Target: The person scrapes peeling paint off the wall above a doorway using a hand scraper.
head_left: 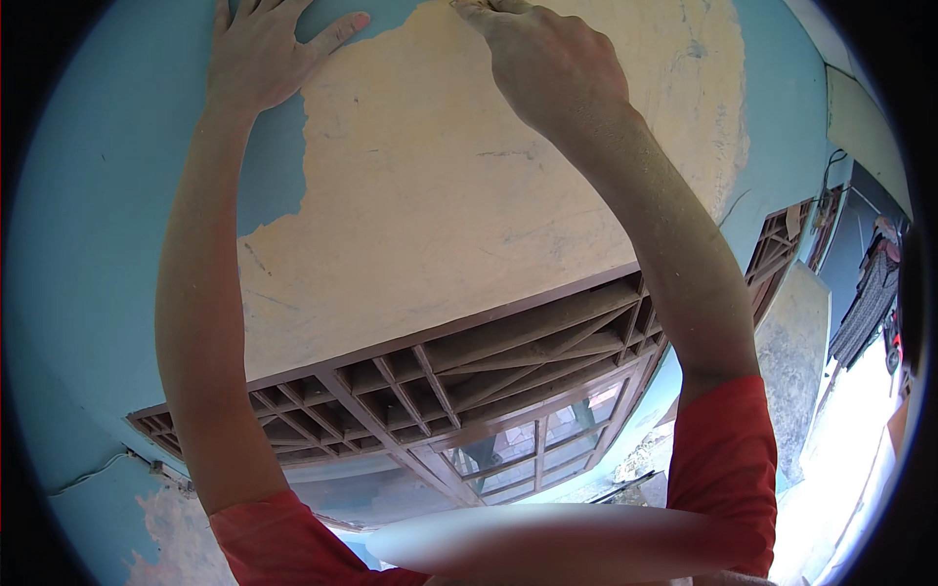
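Observation:
High on a blue painted wall (107, 225), my left hand (262, 54) lies flat with its thumb stretched out to the side. Beneath both hands spreads a large bare cream patch (430, 176), its border with the blue paint ragged. My right hand (557, 63) is raised against this patch at the upper edge of the view, fingers curled together. Whatever it grips, if anything, is cut off by the picture's edge. The thumb of my left hand reaches to the blue paint just beside the patch's ragged border.
Below the patch runs a brown wooden vent lattice (410, 376) above a window with glass panes (532, 444). A cable (93, 476) hangs on the wall at lower left, near another peeled patch (181, 532). Clothes (870, 293) hang at far right.

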Demonstrator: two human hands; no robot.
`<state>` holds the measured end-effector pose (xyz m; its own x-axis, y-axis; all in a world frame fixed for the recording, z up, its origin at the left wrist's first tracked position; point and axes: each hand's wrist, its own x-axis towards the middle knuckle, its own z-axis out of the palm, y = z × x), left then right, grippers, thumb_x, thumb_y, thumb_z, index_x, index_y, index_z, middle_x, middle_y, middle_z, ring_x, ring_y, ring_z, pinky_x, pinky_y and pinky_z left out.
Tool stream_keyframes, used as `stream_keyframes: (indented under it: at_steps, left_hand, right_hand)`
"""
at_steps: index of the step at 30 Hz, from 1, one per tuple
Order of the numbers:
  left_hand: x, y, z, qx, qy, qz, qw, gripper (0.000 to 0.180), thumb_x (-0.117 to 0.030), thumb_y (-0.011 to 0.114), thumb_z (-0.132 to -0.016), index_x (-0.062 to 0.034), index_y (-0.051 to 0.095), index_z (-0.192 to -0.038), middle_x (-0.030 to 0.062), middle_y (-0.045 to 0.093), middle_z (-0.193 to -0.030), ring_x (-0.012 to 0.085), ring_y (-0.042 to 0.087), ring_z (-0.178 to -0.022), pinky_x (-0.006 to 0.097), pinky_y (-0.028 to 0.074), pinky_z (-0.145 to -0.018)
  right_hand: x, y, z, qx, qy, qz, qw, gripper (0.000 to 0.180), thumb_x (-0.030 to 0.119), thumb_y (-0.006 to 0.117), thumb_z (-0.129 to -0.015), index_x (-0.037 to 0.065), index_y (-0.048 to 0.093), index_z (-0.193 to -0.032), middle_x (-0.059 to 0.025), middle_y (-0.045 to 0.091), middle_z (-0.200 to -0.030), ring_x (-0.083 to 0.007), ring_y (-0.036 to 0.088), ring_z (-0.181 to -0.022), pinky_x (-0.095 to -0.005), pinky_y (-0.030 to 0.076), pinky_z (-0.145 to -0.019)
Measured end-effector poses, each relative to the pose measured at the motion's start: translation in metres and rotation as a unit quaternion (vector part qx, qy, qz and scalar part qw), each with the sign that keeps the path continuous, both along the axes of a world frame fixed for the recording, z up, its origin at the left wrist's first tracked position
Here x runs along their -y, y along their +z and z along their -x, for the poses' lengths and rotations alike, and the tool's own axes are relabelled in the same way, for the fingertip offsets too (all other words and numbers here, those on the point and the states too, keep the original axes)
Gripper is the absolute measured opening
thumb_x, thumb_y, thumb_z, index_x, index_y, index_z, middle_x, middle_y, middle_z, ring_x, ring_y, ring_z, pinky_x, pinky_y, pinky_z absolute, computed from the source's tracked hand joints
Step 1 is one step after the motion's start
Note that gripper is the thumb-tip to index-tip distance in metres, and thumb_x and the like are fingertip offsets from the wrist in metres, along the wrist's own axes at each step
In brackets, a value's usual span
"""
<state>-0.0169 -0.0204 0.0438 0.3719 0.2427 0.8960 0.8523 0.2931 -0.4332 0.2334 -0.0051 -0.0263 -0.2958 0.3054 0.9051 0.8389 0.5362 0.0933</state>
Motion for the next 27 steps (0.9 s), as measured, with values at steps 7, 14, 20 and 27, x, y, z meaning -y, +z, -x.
stream_keyframes:
  at_steps: [7, 14, 20, 27]
  left_hand:
    - [0.001, -0.002, -0.016, 0.023, -0.001, 0.006, 1.000, 0.076, -0.064, 0.056, -0.096, -0.0277, 0.038, -0.160, 0.0072, 0.025, -0.170, 0.0311, 0.017, -0.158, 0.054, 0.008, -0.129]
    - [-0.001, -0.001, -0.020, -0.013, -0.007, -0.011, 1.000, 0.073, -0.063, 0.056, -0.096, -0.0277, 0.041, -0.158, 0.0070, 0.026, -0.170, 0.0310, 0.017, -0.157, 0.054, 0.008, -0.129]
    - [-0.007, 0.001, -0.019, -0.058, -0.028, 0.012, 0.998, 0.072, -0.062, 0.055, -0.097, -0.0240, 0.043, -0.157, 0.0098, 0.028, -0.168, 0.0322, 0.019, -0.157, 0.055, 0.008, -0.128]
    - [-0.012, 0.003, -0.012, -0.064, -0.026, 0.013, 0.998, 0.073, -0.063, 0.054, -0.097, -0.0221, 0.044, -0.156, 0.0113, 0.028, -0.168, 0.0338, 0.020, -0.156, 0.056, 0.008, -0.128]
  right_hand:
    - [-0.031, -0.009, 0.008, -0.044, -0.021, -0.106, 0.993, 0.039, 0.010, 0.044, -0.101, 0.001, 0.062, -0.134, -0.0161, 0.055, -0.149, -0.0333, 0.073, -0.106, -0.0448, 0.059, -0.096]
    - [-0.002, 0.001, 0.008, -0.031, 0.000, 0.000, 1.000, 0.039, 0.010, 0.044, -0.101, 0.000, 0.061, -0.135, -0.0139, 0.056, -0.148, -0.0325, 0.073, -0.105, -0.0439, 0.059, -0.094]
    - [-0.023, -0.010, 0.010, -0.044, -0.070, -0.034, 0.996, 0.036, 0.007, 0.043, -0.101, -0.002, 0.062, -0.131, -0.0148, 0.061, -0.141, -0.0319, 0.074, -0.101, -0.0434, 0.060, -0.091]
    - [-0.010, 0.009, 0.005, -0.013, -0.031, 0.039, 0.999, 0.042, 0.007, 0.045, -0.100, 0.000, 0.059, -0.139, -0.0152, 0.058, -0.147, -0.0302, 0.073, -0.106, -0.0421, 0.060, -0.092]
